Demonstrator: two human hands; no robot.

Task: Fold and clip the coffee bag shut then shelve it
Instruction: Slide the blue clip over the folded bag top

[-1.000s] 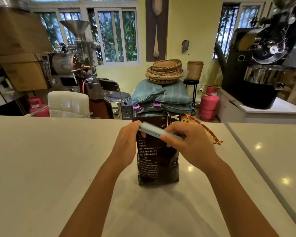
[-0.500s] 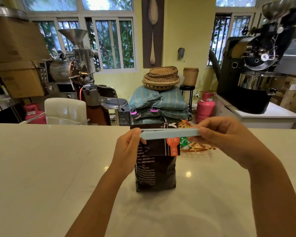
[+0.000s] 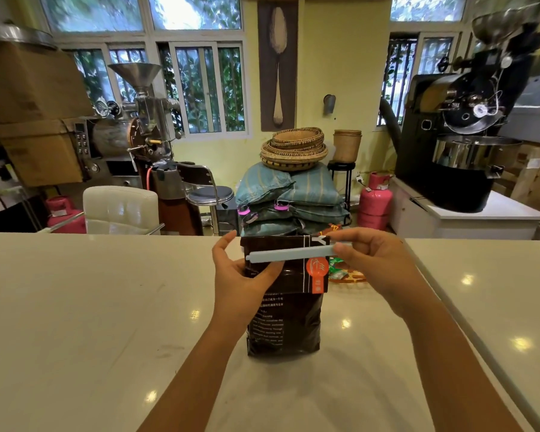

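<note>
Coffee bag (image 3: 283, 322) stands upright on the white worktop (image 3: 75, 307), near the middle, top part folded down toward the viewer. Pale blue clip (image 3: 290, 254) lies level across the fold. Left hand (image 3: 240, 282) pinches the bag's left side just under the clip's left tip, thumb on the front. Right hand (image 3: 374, 263) is clamped on the clip's right end, fingers closed round it.

Step in hand: seating the clip. Best to keep it straight across the full width, hold the fold flat with the left hand, then press the right end until it latches. Cannot tell if it is latched yet.

Bag's contents hidden; lower half looks full. Far behind, stacked woven baskets (image 3: 293, 148) sit on sacks (image 3: 281, 191); contents not visible.
</note>
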